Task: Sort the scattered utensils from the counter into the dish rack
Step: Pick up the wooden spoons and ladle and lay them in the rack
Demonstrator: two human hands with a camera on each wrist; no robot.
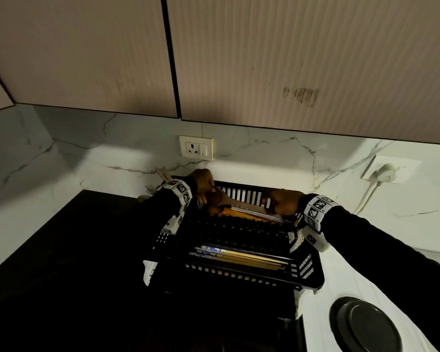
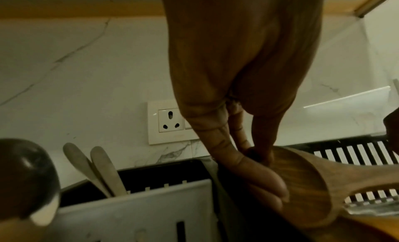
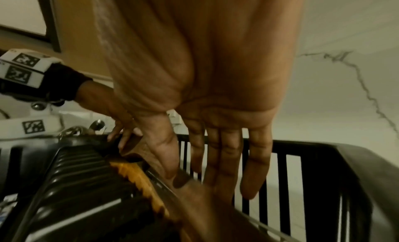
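Laying a wooden spoon [image 2: 323, 182] flat along the back of the dish rack [image 1: 313, 273] looks like the step in hand. Its bowl is pinched by the left hand [image 1: 205, 185], thumb and fingertips at the rim. The handle end is steadied by the right hand [image 1: 281, 203], thumb pressed on it and fingers kept fairly straight against the rack's slatted wall. Honestly, with a grip that light the spoon could easily be tipped sideways onto the other utensils [image 1: 259, 215] already lying there, or left jammed crooked between them.
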